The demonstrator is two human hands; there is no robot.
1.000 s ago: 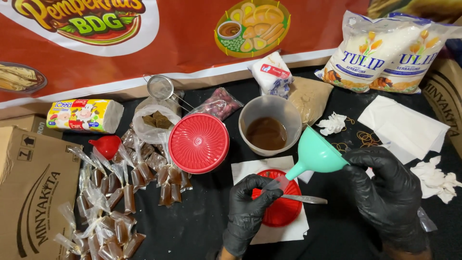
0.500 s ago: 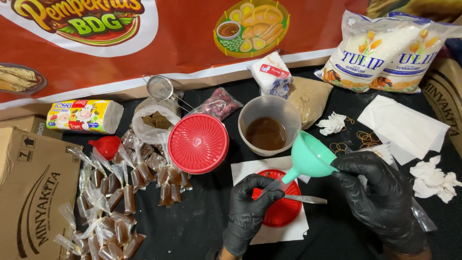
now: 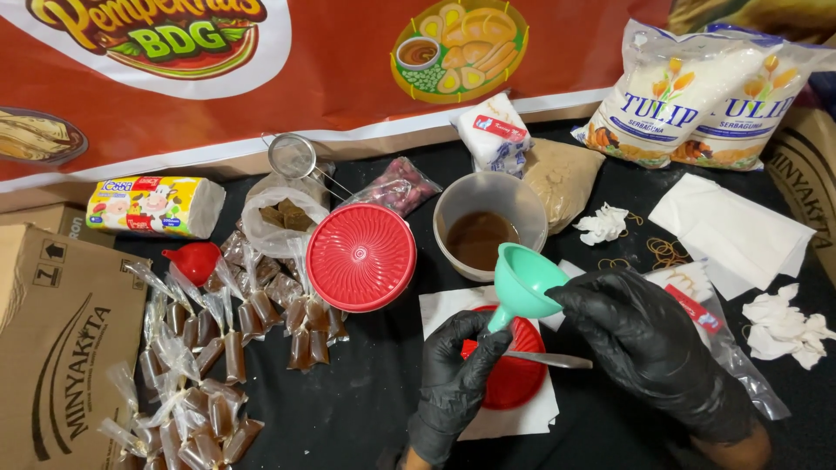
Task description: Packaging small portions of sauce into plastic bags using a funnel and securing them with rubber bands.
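Both hands wear black gloves. My right hand [image 3: 649,344] grips the rim of a teal funnel [image 3: 522,283], tilted with its spout pointing down-left. My left hand [image 3: 457,383] is closed around the funnel's spout end, over a small red lid [image 3: 514,379] that lies on white paper [image 3: 514,418]. What the left fingers pinch at the spout is hidden. A metal spoon handle [image 3: 549,359] lies across the red lid. Just behind stands a clear tub [image 3: 490,222] with brown sauce in it.
A large red lid [image 3: 360,257] lies left of the tub. Several small tied bags of brown sauce [image 3: 209,348] cover the left. A red funnel [image 3: 193,259], a strainer [image 3: 292,157], flour bags [image 3: 697,96], tissues [image 3: 784,326], rubber bands [image 3: 666,252] and a cardboard box [image 3: 61,348] surround the work spot.
My right hand has brought the teal funnel down and to the left, from beside the tub toward my left hand, which now closes on its spout.
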